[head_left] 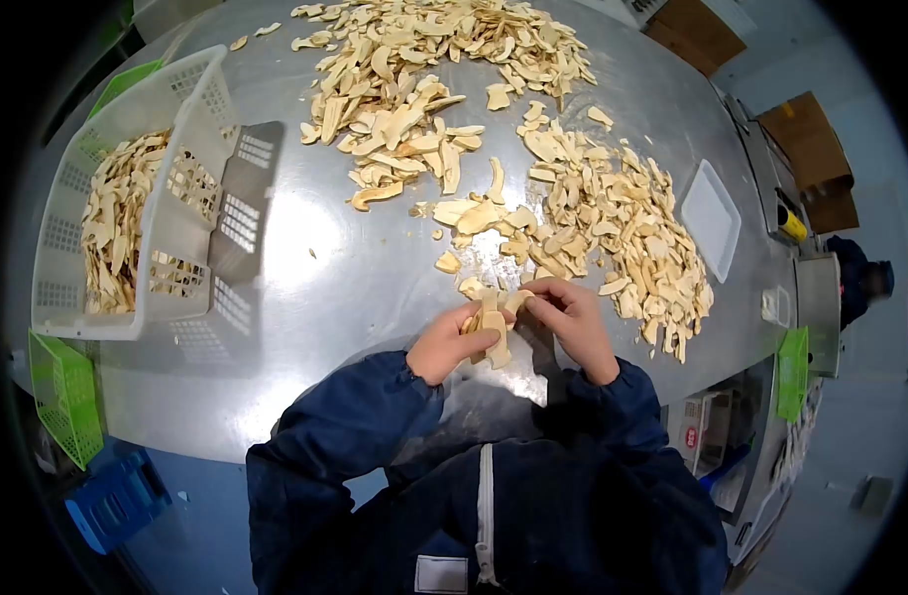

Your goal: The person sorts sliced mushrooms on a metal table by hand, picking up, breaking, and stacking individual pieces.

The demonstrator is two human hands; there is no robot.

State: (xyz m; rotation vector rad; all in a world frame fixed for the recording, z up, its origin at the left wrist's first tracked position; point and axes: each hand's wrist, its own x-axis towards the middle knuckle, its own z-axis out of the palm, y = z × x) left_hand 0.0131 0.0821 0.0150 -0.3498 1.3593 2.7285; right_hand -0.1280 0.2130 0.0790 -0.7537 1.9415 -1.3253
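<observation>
Near the front edge of the steel table, my left hand is closed on a few pale mushroom slices, the thumb lying across them. Just to its right, my right hand pinches a small mushroom slice between thumb and fingertips. Loose slices lie just beyond the fingers, by a heap of smaller mushroom slices on the right. A bigger pile of long slices spreads across the far middle of the table.
A white perforated basket partly filled with slices stands on the left of the steel table. On the right lies a white tray. Green baskets and a blue crate are below left. Another person is at far right.
</observation>
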